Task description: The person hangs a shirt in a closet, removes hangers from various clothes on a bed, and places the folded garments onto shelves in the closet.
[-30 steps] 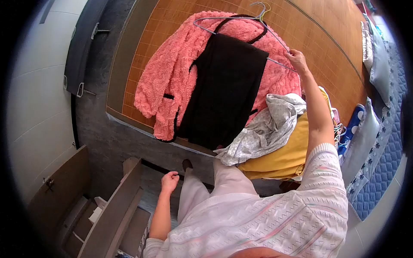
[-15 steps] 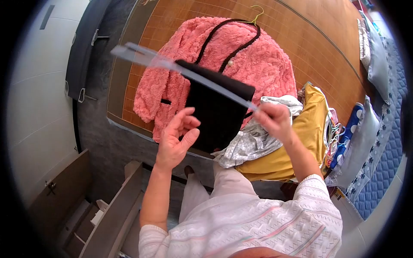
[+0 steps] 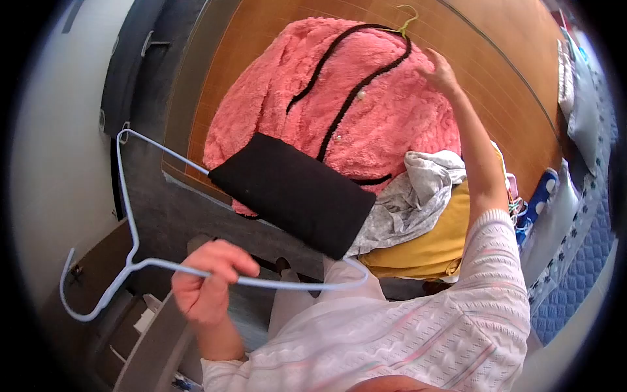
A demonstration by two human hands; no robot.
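My left hand [image 3: 208, 281] is closed around one arm of a light blue hanger [image 3: 130, 228], whose hook points down to the left. A folded black garment [image 3: 294, 196] hangs over the hanger's bar, above the bed edge. My right hand [image 3: 441, 73] is stretched out at the upper right shoulder of a fluffy pink coat [image 3: 261, 91], fingers apart and holding nothing I can see; whether it touches the coat I cannot tell. The coat has black trim and lies flat with a yellow-green hanger [image 3: 407, 21] in its neck.
A grey-white patterned cloth [image 3: 408, 202] lies on a mustard yellow cloth [image 3: 418, 245] right of the black garment. Several hangers [image 3: 517, 208] and a blue dotted roll [image 3: 541, 196] lie farther right, by a pillow [image 3: 555, 215]. An open drawer [image 3: 150, 340] stands at lower left.
The hanger with the black garment has swung down and left, passing from my right hand to my left. My right hand has let go and moved up to the coat's shoulder.
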